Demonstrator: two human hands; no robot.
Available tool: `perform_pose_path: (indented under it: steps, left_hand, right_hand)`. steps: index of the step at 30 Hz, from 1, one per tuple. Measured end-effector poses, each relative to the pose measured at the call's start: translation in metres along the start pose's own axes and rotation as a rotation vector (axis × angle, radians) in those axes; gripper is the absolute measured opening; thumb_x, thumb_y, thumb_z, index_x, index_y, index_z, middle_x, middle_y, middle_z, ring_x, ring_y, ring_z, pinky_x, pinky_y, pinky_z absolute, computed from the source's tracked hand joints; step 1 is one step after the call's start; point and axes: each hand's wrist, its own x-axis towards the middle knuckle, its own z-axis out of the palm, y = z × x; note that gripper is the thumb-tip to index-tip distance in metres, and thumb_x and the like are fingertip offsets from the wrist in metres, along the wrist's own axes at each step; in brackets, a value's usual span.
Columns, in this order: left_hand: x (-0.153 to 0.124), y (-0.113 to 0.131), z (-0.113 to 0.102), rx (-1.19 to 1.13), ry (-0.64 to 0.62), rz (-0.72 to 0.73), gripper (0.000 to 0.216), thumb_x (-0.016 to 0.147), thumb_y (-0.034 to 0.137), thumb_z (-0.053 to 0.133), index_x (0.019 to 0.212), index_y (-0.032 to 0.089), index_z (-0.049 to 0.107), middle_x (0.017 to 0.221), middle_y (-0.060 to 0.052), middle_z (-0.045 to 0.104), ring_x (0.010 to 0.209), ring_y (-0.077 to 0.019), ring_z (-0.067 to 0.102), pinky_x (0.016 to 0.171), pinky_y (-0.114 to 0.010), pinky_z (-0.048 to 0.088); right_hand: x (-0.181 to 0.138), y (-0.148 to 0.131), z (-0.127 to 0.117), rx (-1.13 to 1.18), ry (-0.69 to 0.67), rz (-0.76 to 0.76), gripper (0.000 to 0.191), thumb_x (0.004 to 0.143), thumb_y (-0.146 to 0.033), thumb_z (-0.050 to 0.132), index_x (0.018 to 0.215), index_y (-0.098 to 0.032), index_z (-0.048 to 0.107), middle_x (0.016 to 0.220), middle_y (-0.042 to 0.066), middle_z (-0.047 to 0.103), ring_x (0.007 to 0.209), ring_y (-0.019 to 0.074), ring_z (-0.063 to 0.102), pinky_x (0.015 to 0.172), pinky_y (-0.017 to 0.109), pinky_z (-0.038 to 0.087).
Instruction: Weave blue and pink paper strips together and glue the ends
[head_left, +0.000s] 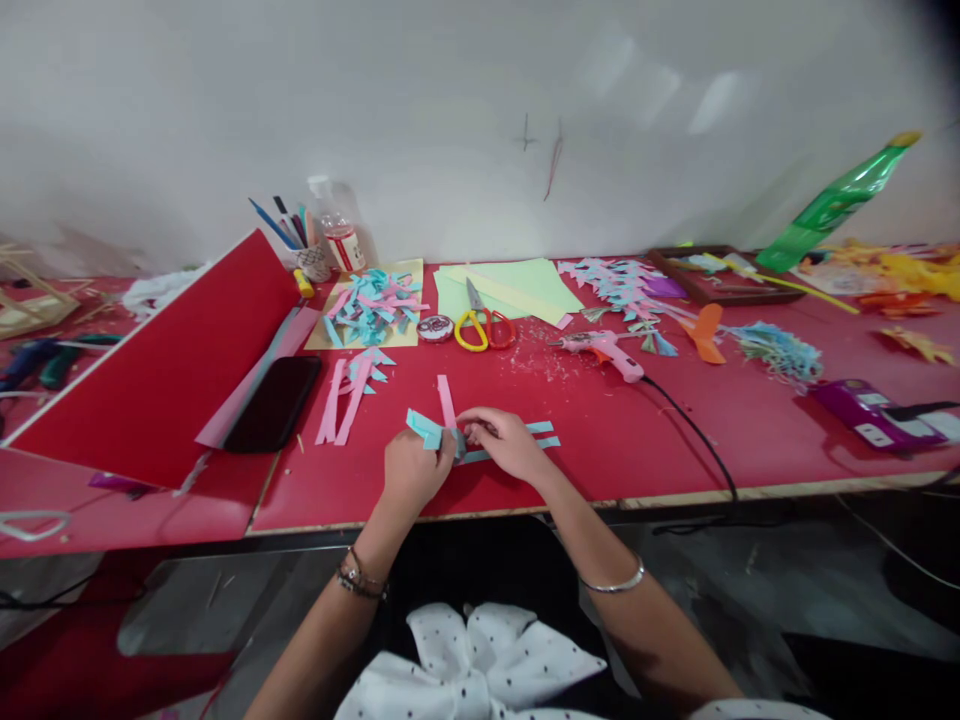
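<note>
Both my hands meet near the front edge of the red table, their fingers closed around paper strips. My left hand (416, 468) grips folded blue paper strips (424, 428) that stick out above its knuckles. With fingertips pinched, my right hand (506, 440) works at the same strips from the right; two blue tails (546, 442) stretch out past it. One pink paper strip (446, 400) points up between the hands. Where the strips cross, my fingers hide the fold. To the left lie longer pink strips (345, 400) beside a small pink-and-blue folded piece (369, 368).
Beyond my hands lie scissors (480, 320), a round tin (435, 328), a pile of folded paper bits (375, 305) and pale green sheets (517, 285). A pink glue gun (604, 350) trails its cord rightward. A phone (274, 405) and red board (180, 370) stand left; a green bottle (836, 210) leans far right.
</note>
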Motion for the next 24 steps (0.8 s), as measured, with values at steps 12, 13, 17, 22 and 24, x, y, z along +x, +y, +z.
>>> perform_pose_path:
  steps: [12,13,17,22,24]
  left_hand:
    - [-0.003,0.001,0.0,-0.027,0.046,0.032,0.044,0.084,0.029,0.029,0.056,0.013,0.059,0.051,-0.009,0.058,0.049,-0.0163,0.053,0.046,-0.024,0.028]
    - [-0.003,0.001,0.0,-0.03,0.048,0.034,0.043,0.084,0.029,0.029,0.056,0.013,0.059,0.052,-0.009,0.059,0.05,-0.0165,0.053,0.046,-0.024,0.028]
    - [-0.003,0.0,0.0,-0.046,0.061,0.04,0.042,0.084,0.029,0.03,0.057,0.014,0.059,0.052,-0.008,0.058,0.051,-0.0163,0.054,0.048,-0.024,0.03]
    - [-0.003,0.0,0.001,-0.06,0.078,0.053,0.04,0.084,0.029,0.031,0.06,0.014,0.059,0.054,-0.008,0.059,0.052,-0.0164,0.054,0.049,-0.024,0.031]
    - [-0.003,0.0,0.0,-0.059,0.082,0.057,0.039,0.084,0.028,0.031,0.059,0.014,0.058,0.053,-0.008,0.059,0.052,-0.0166,0.055,0.049,-0.025,0.031]
  right_hand:
    - [0.005,0.004,-0.008,0.323,0.021,0.137,0.026,0.082,-0.018,0.035,0.093,-0.015,0.058,0.076,0.003,0.06,0.067,0.0097,0.057,0.067,0.025,0.047]
    - [0.005,0.003,-0.012,0.33,0.035,0.134,0.025,0.082,-0.019,0.036,0.093,-0.016,0.058,0.076,0.003,0.059,0.068,0.0098,0.057,0.067,0.025,0.047]
    - [0.009,-0.006,-0.028,0.285,0.068,0.077,0.024,0.082,-0.023,0.038,0.091,-0.016,0.059,0.076,0.003,0.059,0.068,0.0106,0.057,0.067,0.026,0.046]
    - [0.026,-0.019,-0.04,0.213,0.071,-0.016,0.025,0.081,-0.023,0.039,0.091,-0.016,0.06,0.075,0.003,0.059,0.067,0.0107,0.056,0.068,0.027,0.046]
    - [0.033,-0.024,-0.04,0.178,0.062,-0.039,0.025,0.081,-0.022,0.038,0.089,-0.016,0.06,0.073,0.003,0.058,0.066,0.0103,0.055,0.067,0.026,0.045]
